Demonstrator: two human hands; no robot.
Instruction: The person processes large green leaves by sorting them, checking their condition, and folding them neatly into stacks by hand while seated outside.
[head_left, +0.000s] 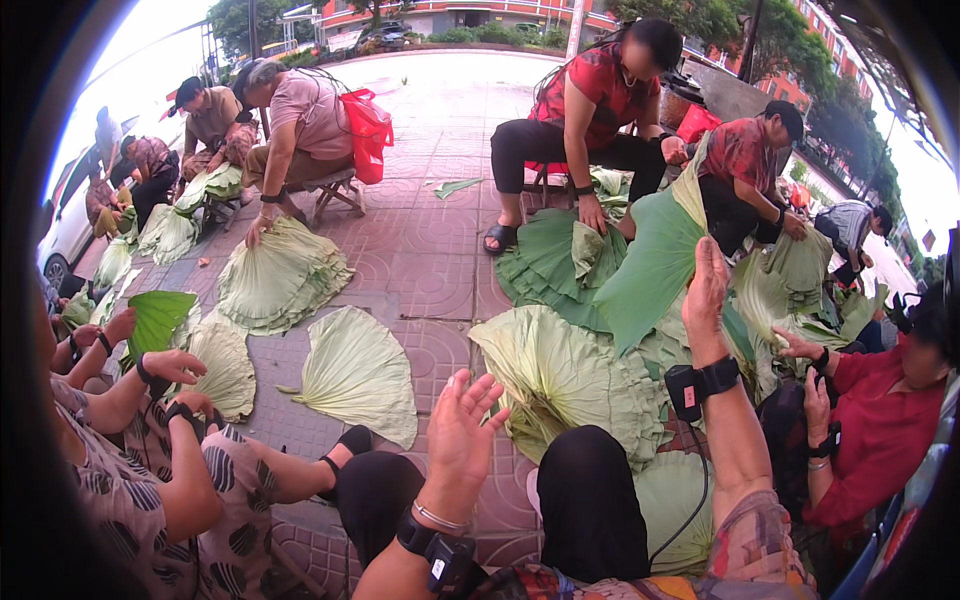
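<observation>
My left hand (461, 439) is raised above my knees, palm up with its fingers apart, and holds nothing. My right hand (705, 289) is lifted higher, at a large green lotus leaf (652, 240) that hangs folded beside the fingers; whether the fingers grip it cannot be told. Below and between my hands lies a thick stack of pale green folded lotus leaves (577, 375) on the paving. Nearer my right knee another pale leaf (675, 510) lies flat. Left of the stack, a fan-shaped folded leaf (364, 375) rests on the grey tiles, its stalk end towards the left.
Several seated people work at leaf piles on both sides. Across from me, a person in red (600, 97) touches darker leaves (555, 255); another tends a pale pile (281, 277). Close by sit a person in patterned clothes (135, 495) at left and one in dark red (877, 435) at right.
</observation>
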